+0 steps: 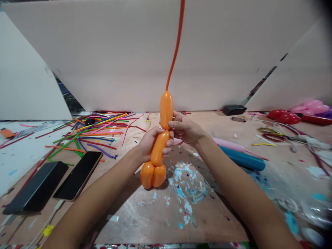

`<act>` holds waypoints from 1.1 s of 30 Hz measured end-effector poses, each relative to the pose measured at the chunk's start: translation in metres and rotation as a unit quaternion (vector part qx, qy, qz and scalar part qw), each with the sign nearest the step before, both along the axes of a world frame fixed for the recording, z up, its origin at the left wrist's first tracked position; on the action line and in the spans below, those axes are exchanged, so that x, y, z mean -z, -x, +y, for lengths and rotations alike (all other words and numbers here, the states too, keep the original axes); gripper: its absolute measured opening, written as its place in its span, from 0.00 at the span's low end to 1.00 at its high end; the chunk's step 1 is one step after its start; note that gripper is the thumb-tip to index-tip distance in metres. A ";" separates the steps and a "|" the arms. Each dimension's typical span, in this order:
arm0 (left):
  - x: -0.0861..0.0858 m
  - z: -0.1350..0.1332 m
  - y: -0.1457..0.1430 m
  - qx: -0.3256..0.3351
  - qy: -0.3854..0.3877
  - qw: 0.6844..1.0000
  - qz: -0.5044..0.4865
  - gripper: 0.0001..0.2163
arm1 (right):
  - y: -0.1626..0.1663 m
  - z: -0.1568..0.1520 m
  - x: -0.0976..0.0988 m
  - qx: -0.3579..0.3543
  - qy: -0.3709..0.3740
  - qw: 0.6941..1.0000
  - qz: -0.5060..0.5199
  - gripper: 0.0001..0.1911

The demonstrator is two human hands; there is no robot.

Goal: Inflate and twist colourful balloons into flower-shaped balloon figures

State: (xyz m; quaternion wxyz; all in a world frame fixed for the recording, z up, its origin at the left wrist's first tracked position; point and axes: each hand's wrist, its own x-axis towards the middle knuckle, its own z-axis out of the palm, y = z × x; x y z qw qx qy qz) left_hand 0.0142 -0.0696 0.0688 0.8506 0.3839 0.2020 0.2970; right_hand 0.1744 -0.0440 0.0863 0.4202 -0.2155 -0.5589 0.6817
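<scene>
An orange modelling balloon (166, 109) stands nearly upright between my hands, with a pinched twist about halfway up. Its bottom end is a cluster of small round bubbles close to the table. From the top, a long thin uninflated tail rises out of view. Wrapped round the segment under the twist is my left hand (149, 143), closed on the balloon. My right hand (187, 128) is closed too, its thumb and fingers pinching the upper segment just over the twist.
Loose uninflated balloons (101, 129) lie heaped at the back left. A phone (79, 176) and a dark box (36, 186) sit nearer. At right are a blue balloon (243, 159), scissors (282, 133) and red balloons (284, 116). White panels (124, 52) stand behind.
</scene>
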 end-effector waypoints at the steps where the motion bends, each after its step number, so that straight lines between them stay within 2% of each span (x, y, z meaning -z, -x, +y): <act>1: 0.000 0.001 0.000 -0.006 -0.014 1.000 0.006 0.10 | 0.001 0.000 0.000 0.016 -0.003 1.000 -0.006 0.23; 5: 0.003 0.004 -0.001 -0.056 -0.085 0.993 0.060 0.16 | 0.006 -0.002 -0.003 0.117 -0.020 0.991 -0.062 0.20; 7: 0.005 0.005 -0.001 -0.073 -0.120 0.986 0.091 0.16 | 0.008 -0.003 -0.004 0.157 -0.037 0.983 -0.082 0.18; 10: 0.004 0.006 0.000 -0.103 -0.166 0.974 0.119 0.16 | 0.010 -0.002 -0.005 0.217 -0.062 0.971 -0.083 0.20; 15: 0.000 0.005 0.003 -0.125 -0.190 0.964 0.140 0.16 | 0.013 -0.002 -0.007 0.282 -0.049 0.955 -0.070 0.22; 17: -0.002 0.004 0.003 -0.125 -0.192 0.964 0.136 0.14 | 0.014 -0.003 -0.007 0.268 -0.025 0.962 -0.056 0.22; 20: -0.004 0.004 0.005 -0.116 -0.187 0.971 0.097 0.12 | 0.016 -0.002 -0.004 0.197 0.003 0.980 -0.015 0.21; 23: -0.007 0.004 0.008 -0.079 -0.140 0.986 0.047 0.11 | 0.017 -0.002 -0.001 0.130 0.032 0.991 0.027 0.20; 28: -0.010 0.003 0.014 0.000 0.003 0.998 -0.057 0.11 | 0.015 -0.004 -0.001 0.119 0.083 0.988 0.054 0.22; 33: -0.007 0.003 0.012 0.024 0.039 0.997 -0.058 0.15 | 0.010 -0.005 -0.001 0.079 0.068 0.992 0.074 0.20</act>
